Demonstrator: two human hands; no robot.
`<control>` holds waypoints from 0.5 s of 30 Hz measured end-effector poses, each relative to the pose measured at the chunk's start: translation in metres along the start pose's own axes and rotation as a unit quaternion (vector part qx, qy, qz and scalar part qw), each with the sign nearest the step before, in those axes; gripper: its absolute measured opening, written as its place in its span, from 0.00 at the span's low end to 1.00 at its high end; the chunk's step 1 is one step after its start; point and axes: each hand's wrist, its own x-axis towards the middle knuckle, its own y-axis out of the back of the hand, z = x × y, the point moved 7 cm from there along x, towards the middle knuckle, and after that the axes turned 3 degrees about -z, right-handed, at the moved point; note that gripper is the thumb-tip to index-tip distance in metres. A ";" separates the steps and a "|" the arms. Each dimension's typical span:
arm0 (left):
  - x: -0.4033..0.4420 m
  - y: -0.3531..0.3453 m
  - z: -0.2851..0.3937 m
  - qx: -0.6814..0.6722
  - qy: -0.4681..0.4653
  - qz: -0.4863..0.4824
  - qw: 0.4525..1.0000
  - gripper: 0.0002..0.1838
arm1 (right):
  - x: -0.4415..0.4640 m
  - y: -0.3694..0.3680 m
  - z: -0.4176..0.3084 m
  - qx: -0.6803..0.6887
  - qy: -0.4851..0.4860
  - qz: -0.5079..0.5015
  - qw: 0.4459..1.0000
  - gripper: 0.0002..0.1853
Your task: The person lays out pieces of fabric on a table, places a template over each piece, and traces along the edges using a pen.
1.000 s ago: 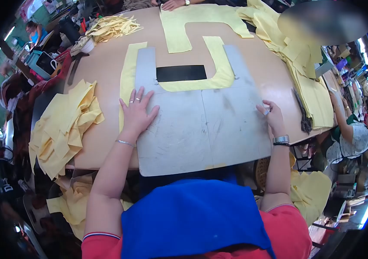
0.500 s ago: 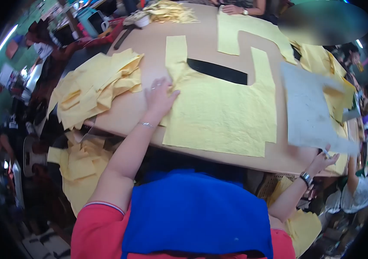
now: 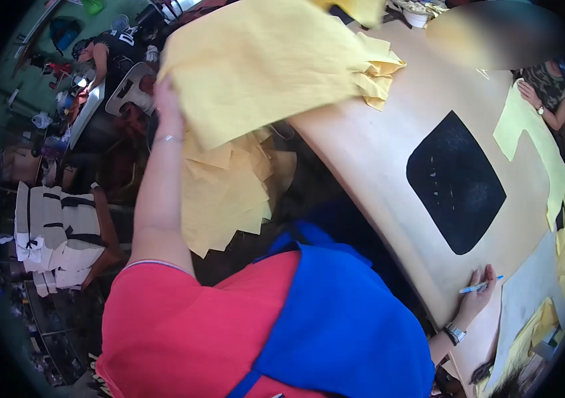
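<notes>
My left hand (image 3: 167,101) is closed on the edge of a wide yellow fabric piece (image 3: 262,66). The piece hangs in the air at the upper left, smeared by motion, over the table's left end. My right hand (image 3: 476,298) rests low at the table's near right side, with a blue-and-white pen (image 3: 471,288) between its fingers. Between the hands, a black flat sheet (image 3: 455,186) with faint pale marks lies on the brown tabletop (image 3: 375,159). A grey flat template (image 3: 528,272) lies just right of my right hand.
Crumpled yellow fabric (image 3: 378,66) shows behind the raised piece. More yellow pieces (image 3: 229,192) hang below the table's left edge. Across the table, another person's hand (image 3: 530,95) rests on a yellow cutout (image 3: 528,132). A white stack with black straps (image 3: 60,229) stands at far left.
My view has turned left. The yellow piece has left the tabletop in my left hand and swung up and left, uncovering the whole black sheet. My right hand has let go of the grey template.
</notes>
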 end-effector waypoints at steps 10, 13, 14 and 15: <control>-0.113 0.324 -0.087 0.451 0.047 0.154 0.878 0.22 | 0.002 0.000 0.004 0.029 -0.013 0.013 0.999 0.20; -0.174 0.253 -0.037 0.601 0.204 0.285 0.718 0.26 | 0.001 0.000 0.001 0.045 -0.010 0.026 0.999 0.19; -0.163 0.239 -0.039 0.630 0.139 0.280 0.711 0.26 | 0.000 0.000 -0.001 0.047 -0.009 0.029 0.998 0.19; -0.154 0.224 -0.047 0.656 0.074 0.274 0.699 0.26 | -0.001 0.000 -0.003 0.047 -0.014 0.032 0.998 0.19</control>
